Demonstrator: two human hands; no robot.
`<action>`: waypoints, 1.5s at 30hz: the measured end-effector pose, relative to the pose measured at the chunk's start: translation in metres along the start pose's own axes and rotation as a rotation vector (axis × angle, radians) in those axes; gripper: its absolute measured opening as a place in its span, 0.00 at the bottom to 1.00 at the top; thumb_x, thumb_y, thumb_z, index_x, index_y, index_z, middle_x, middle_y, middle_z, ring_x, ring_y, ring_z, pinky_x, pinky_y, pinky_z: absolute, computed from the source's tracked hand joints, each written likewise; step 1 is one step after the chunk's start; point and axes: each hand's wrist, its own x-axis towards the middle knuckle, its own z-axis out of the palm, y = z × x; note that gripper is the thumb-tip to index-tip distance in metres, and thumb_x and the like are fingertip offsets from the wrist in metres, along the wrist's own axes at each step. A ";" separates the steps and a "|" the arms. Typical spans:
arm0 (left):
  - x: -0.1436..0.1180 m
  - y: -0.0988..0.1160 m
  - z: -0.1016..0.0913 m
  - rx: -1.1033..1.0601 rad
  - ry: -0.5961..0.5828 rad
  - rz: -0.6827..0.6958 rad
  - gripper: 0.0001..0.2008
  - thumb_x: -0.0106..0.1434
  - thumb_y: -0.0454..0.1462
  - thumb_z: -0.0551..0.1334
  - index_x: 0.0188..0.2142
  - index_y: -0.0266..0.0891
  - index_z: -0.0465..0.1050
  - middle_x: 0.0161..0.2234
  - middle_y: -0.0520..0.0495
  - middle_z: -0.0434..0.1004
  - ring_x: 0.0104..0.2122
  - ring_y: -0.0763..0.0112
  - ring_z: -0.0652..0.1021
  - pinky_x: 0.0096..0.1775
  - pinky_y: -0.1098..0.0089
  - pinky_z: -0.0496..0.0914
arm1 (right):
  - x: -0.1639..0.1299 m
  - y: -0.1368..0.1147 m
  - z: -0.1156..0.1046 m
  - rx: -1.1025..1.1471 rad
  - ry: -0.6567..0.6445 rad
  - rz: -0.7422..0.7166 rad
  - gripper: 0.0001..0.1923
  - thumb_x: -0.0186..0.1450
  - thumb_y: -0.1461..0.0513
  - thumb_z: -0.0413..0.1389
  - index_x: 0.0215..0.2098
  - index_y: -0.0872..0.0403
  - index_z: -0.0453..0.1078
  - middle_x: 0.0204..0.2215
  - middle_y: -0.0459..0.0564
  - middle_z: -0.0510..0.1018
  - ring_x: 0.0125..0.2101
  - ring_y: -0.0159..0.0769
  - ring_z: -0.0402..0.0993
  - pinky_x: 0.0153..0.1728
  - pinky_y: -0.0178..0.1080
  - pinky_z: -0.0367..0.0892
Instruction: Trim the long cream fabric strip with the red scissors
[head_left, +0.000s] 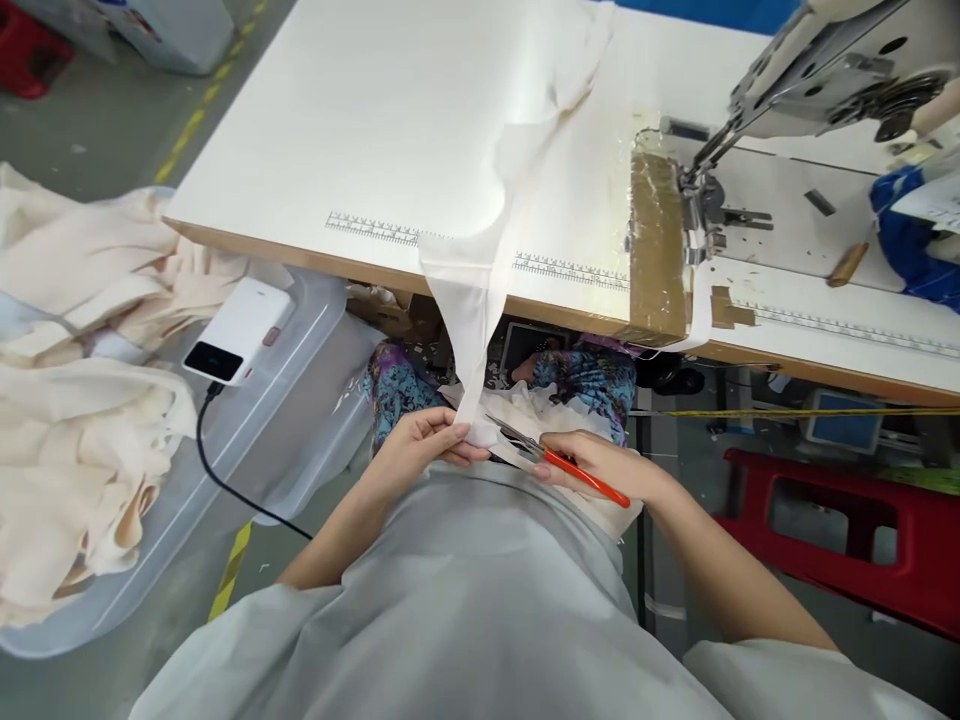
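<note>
A long strip of white fabric (480,290) hangs from the white sewing table (360,130) down over its front edge into my lap. My left hand (420,445) pinches the strip's lower end. My right hand (600,465) holds small orange-handled thread snips (559,458), whose blades point left and touch the fabric right beside my left fingers. More white fabric is bunched in my lap (540,405) under both hands.
A sewing machine (810,90) stands at the table's right, with brown tape (658,240) on the edge. A clear bin (247,430) at left holds cream fabric pieces (82,440) and a white power bank (240,330) with a black cable. A red stool (862,540) is at right.
</note>
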 end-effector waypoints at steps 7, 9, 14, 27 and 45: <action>-0.006 -0.004 -0.005 -0.015 0.045 0.002 0.17 0.59 0.49 0.67 0.34 0.35 0.74 0.30 0.42 0.83 0.34 0.61 0.83 0.38 0.68 0.77 | 0.029 -0.003 -0.009 -0.019 -0.154 -0.049 0.28 0.63 0.40 0.51 0.21 0.51 0.52 0.18 0.39 0.55 0.20 0.28 0.49 0.21 0.33 0.48; -0.007 -0.004 -0.006 -0.004 0.059 -0.003 0.17 0.59 0.49 0.67 0.34 0.35 0.74 0.30 0.42 0.83 0.33 0.61 0.83 0.38 0.67 0.77 | 0.033 -0.005 -0.009 -0.050 -0.152 -0.054 0.28 0.63 0.40 0.50 0.21 0.52 0.52 0.18 0.39 0.56 0.20 0.28 0.50 0.21 0.33 0.48; -0.007 -0.003 -0.007 0.009 0.064 -0.019 0.18 0.58 0.50 0.67 0.33 0.35 0.74 0.29 0.41 0.83 0.32 0.61 0.83 0.39 0.66 0.77 | 0.036 -0.007 -0.007 -0.272 -0.040 -0.042 0.28 0.64 0.40 0.49 0.22 0.51 0.51 0.16 0.40 0.56 0.18 0.29 0.51 0.22 0.35 0.46; -0.001 -0.002 -0.013 0.015 0.032 -0.044 0.16 0.59 0.48 0.67 0.33 0.35 0.75 0.29 0.42 0.83 0.31 0.63 0.83 0.37 0.69 0.76 | 0.036 -0.002 0.004 -0.341 0.101 -0.019 0.28 0.64 0.39 0.48 0.21 0.51 0.51 0.16 0.42 0.57 0.18 0.29 0.49 0.24 0.36 0.45; 0.001 -0.001 -0.015 0.055 0.019 -0.068 0.18 0.56 0.49 0.68 0.33 0.34 0.75 0.26 0.43 0.82 0.30 0.60 0.83 0.35 0.68 0.76 | 0.043 -0.014 0.010 -0.481 0.119 0.033 0.25 0.66 0.42 0.47 0.25 0.52 0.57 0.23 0.46 0.71 0.22 0.32 0.61 0.23 0.36 0.44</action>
